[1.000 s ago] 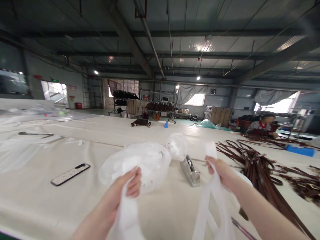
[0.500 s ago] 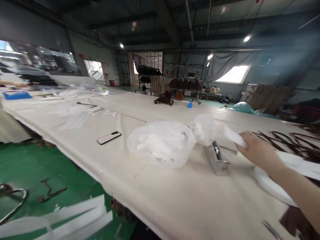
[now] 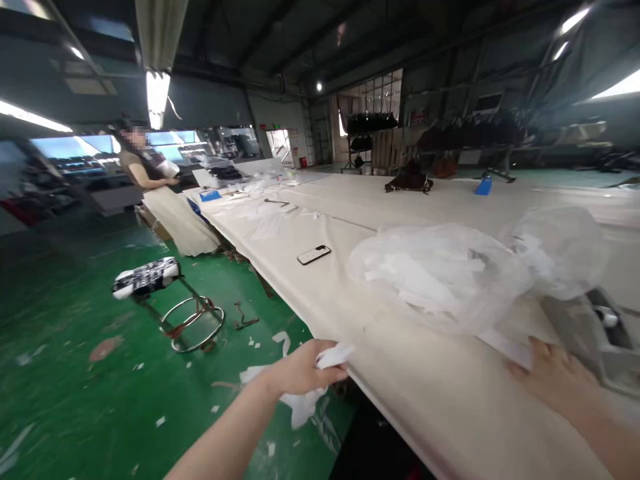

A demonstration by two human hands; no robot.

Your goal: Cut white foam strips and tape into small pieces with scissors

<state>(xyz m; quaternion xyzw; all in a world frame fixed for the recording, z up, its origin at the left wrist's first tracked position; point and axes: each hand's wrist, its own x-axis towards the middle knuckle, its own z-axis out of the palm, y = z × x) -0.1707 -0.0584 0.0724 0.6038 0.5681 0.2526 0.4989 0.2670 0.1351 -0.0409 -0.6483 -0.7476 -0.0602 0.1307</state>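
Observation:
Over the table's front edge, my left hand (image 3: 307, 367) pinches a crumpled white scrap (image 3: 335, 355) between thumb and fingers. My right hand (image 3: 560, 377), slightly blurred, is low over the tabletop with its fingers closed on the end of a flat white strip (image 3: 503, 347). The strip's far end meets a clear plastic bag (image 3: 440, 273) filled with white pieces. A second clear bag (image 3: 555, 247) lies behind my right hand. Beside that hand stands a grey tape dispenser (image 3: 607, 333), partly cut off by the frame.
A phone (image 3: 314, 255) lies on the cream-covered table (image 3: 345, 200). Farther off are a dark brown bag (image 3: 409, 180) and a blue object (image 3: 483, 186). A stool (image 3: 147, 277) stands on the green floor among white scraps. Another person (image 3: 145, 160) stands at the far left.
The view has swung left, bringing the stool and the other person into sight. My left hand has come into view with a white scrap. My right hand has brought its white strip nearer the bag.

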